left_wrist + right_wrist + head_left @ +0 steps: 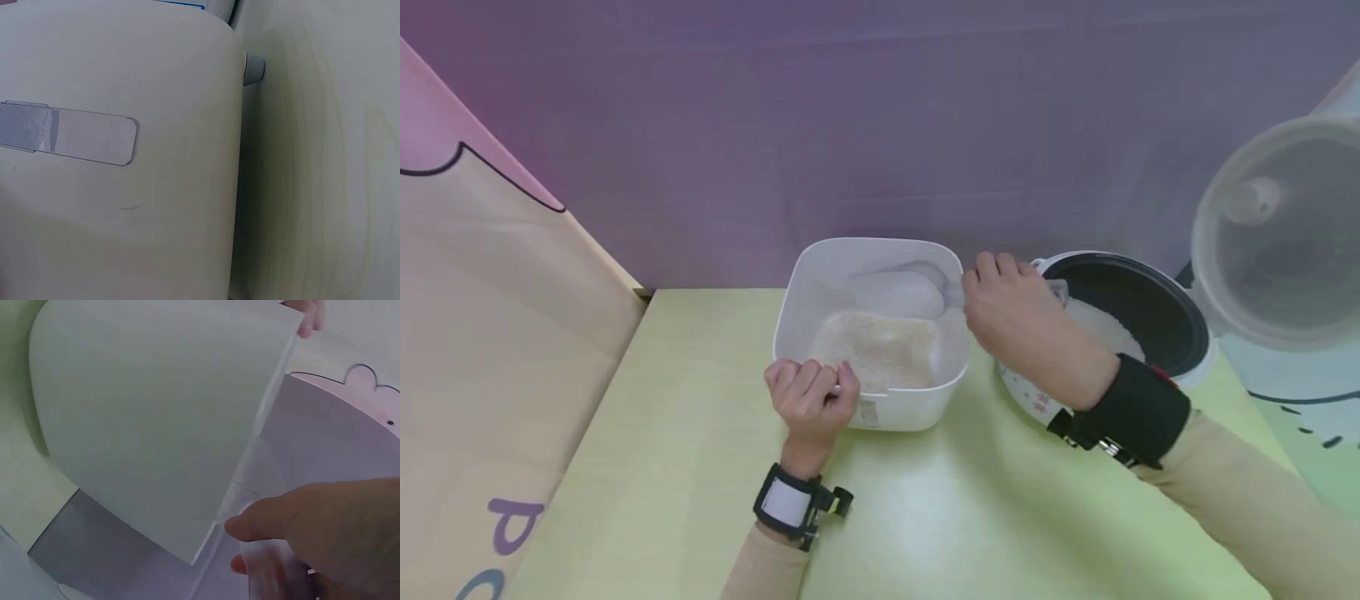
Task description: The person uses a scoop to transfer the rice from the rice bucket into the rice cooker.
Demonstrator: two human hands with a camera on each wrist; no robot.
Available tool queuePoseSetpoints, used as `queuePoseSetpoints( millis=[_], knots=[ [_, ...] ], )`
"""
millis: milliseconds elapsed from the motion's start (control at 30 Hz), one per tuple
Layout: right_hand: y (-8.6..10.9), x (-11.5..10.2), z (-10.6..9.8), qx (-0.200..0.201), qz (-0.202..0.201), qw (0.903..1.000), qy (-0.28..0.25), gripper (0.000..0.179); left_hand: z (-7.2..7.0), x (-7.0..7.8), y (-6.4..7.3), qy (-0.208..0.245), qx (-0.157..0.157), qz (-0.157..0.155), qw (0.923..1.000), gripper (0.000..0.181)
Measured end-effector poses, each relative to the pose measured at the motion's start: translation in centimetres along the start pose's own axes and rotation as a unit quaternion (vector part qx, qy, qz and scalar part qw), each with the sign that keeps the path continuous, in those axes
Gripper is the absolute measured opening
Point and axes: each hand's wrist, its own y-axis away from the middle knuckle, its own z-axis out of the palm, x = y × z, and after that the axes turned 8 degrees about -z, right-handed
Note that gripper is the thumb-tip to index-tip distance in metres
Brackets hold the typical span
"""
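Note:
A white plastic bin (910, 412) holds rice (880, 346) across its bottom. My left hand (812, 400) grips the bin's near-left rim with curled fingers; some of its fingertips (305, 328) show at the rim in the right wrist view. My right hand (1011, 308) holds a clear scoop (898, 293) by its handle. The scoop's bowl is inside the bin, above the rice toward the back; whether it carries any rice is hard to tell. In the left wrist view the bin's outer wall (181, 206) fills most of the picture.
Right of the bin stands a white rice cooker (1022, 392), its lid (1285, 242) raised. White rice (1101, 325) lies in its dark inner pot (1157, 312), partly behind my right forearm. A purple cloth backdrop (880, 142) rises behind the pale wooden table (647, 467).

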Motion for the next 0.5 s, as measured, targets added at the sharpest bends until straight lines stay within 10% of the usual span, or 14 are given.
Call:
queuePoseSetpoints(
  millis=[267,500],
  knots=[
    [-1.9,-0.6,1.9,0.043,-0.103,0.9857,0.126,0.011,0.0,0.1,0.1,-0.001,0.0,-0.001,1.0,0.039],
    [-3.1,-0.8,3.2,0.04,-0.11,0.9796,0.163,0.013,0.0,0.2,0.3,-0.001,0.001,0.003,1.0,0.037]
  ],
)
